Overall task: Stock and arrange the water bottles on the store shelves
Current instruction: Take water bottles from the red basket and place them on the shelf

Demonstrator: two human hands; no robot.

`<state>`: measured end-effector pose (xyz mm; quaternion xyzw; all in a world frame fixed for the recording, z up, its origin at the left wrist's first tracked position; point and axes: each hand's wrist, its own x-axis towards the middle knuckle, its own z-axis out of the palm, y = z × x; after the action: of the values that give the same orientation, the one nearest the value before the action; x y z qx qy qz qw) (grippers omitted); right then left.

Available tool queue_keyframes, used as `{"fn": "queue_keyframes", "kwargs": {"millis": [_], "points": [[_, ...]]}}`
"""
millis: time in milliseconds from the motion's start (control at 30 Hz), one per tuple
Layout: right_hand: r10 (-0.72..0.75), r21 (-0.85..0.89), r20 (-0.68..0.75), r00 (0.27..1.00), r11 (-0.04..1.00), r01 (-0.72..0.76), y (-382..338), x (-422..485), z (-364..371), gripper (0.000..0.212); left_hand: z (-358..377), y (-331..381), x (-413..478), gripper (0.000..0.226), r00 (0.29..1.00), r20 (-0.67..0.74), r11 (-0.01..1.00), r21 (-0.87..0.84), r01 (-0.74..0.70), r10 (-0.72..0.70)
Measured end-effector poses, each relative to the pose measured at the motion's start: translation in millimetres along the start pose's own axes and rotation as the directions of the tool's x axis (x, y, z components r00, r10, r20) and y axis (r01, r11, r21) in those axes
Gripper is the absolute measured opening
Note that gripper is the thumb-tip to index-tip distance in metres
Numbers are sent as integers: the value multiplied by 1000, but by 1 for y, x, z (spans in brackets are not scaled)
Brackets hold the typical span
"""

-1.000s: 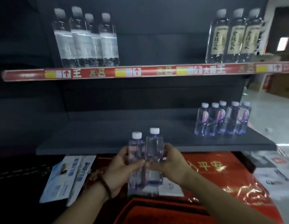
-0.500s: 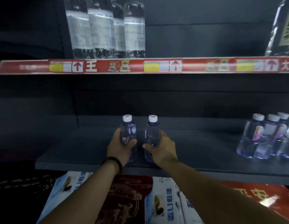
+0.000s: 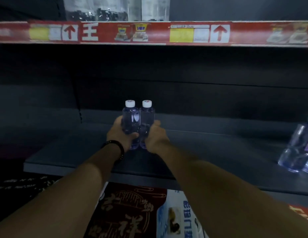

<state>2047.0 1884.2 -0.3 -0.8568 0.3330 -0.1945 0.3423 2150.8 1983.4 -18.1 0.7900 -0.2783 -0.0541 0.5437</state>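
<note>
You are closing the gap between bottles, now touching over the shelf (image 3: pixel 218 152), left hand (image 3: pixel 120 134) gripping the left bottle (image 3: pixel 130 122), right hand (image 3: pixel 155 136) gripping the right bottle (image 3: pixel 147 121).

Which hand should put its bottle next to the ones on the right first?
Probably the right hand: its bottle is on the side nearer the purple bottles at the shelf's right end. The left hand would have to cross over.
</note>
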Motion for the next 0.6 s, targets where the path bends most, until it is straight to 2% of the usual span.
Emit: {"fn": "queue_keyframes", "kwargs": {"millis": [67,133,233,333,400,467,533,600], "points": [[5,-14,32,999,1000,-5,4,-15,-5,71,1,2,-14,58,1000,-9,999,36,20,-20],[-54,14,5,999,998,54,15,-38,-14,57,-1,7,-39,58,998,-59,999,35,-8,10],[-162,40,-20,987,986,163,34,-86,-31,43,-10,13,-85,43,978,-182,994,71,-88,99],[-227,14,28,974,974,227,56,-138,-48,39,-17,16,-133,35,986,-155,997,55,-50,58],[-238,57,63,969,970,235,69,-176,-60,32,-16,21,-170,36,995,-40,993,79,-87,90],[-224,79,54,973,973,219,81,-216,-73,25,-14,35,-212,35,984,144,983,132,-125,106],[-185,79,53,981,980,181,95,-253,-84,22,-4,48,-251,31,937,340,971,185,-149,79],[-138,88,29,990,987,135,115,-284,-93,20,11,56,-285,26,858,512,961,220,-169,34]]}}
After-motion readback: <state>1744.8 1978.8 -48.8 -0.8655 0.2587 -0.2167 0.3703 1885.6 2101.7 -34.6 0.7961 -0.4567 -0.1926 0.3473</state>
